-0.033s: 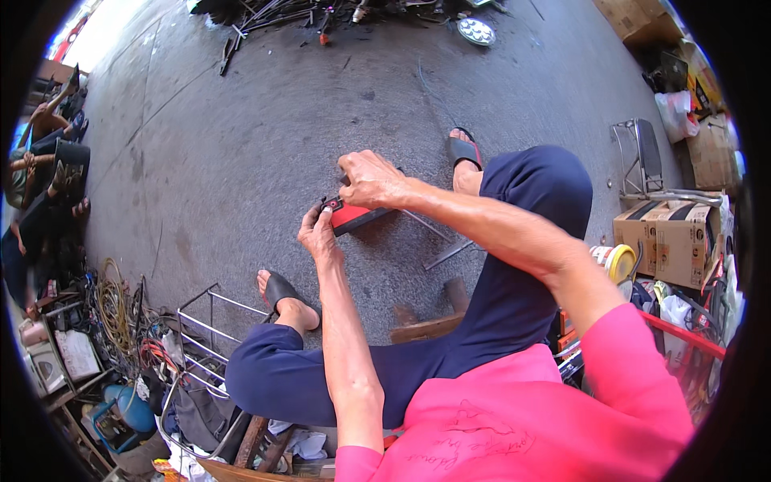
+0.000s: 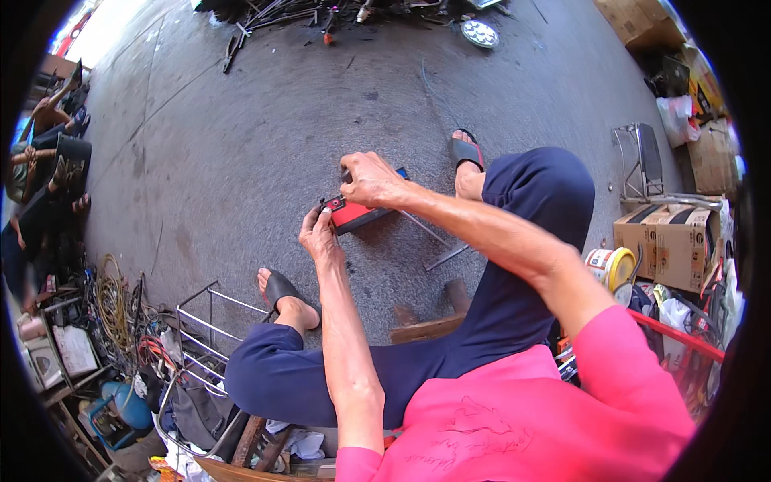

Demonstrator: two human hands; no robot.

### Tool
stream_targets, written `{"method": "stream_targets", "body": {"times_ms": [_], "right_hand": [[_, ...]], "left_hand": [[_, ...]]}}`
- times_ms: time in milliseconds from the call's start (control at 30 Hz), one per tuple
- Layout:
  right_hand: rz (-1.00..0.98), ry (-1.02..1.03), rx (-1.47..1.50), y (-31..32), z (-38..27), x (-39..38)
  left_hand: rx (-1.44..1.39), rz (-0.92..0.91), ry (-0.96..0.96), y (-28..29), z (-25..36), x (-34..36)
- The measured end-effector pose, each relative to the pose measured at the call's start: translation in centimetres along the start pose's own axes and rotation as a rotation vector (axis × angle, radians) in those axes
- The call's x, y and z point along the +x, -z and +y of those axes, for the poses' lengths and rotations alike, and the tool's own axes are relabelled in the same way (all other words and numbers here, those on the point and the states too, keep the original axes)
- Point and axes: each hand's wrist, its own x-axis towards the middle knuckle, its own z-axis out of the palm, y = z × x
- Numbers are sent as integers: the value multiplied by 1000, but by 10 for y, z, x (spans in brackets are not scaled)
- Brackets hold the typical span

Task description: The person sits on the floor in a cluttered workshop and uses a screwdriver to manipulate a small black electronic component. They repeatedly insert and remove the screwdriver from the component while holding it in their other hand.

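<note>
My left hand point(image 2: 318, 229) grips the near left end of a red and black oblong item point(image 2: 347, 212), thumb on top beside a small black fitting. My right hand point(image 2: 365, 178) is closed above the item's middle, fingers curled down toward it; what they hold is hidden. A bit of blue point(image 2: 401, 173) shows at the item's far right end. Thin metal legs point(image 2: 426, 229) stand below it on the grey floor point(image 2: 201, 177), between my sandalled feet.
Metal scrap point(image 2: 289, 16) lies along the top. People point(image 2: 48, 185) are at the far left, above coiled hoses point(image 2: 116, 305) and a wire rack point(image 2: 201, 329). Cardboard boxes point(image 2: 662, 245) and a yellow-lidded bucket point(image 2: 610, 269) line the right. Wood pieces point(image 2: 426, 325) lie beneath my legs.
My right hand has shifted very slightly, and more of the blue at the item's far end shows. Otherwise the scene looks nearly the same.
</note>
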Motion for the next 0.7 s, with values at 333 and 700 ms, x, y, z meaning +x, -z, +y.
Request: {"method": "stream_targets", "body": {"times_ms": [333,700], "right_hand": [[297,87,-129,-74,47,-6],[262,-99,476,-55,36,-34]], "left_hand": [[-160,-12,144,16,24,-18],[-73,-173,188,12,20,-32]]}}
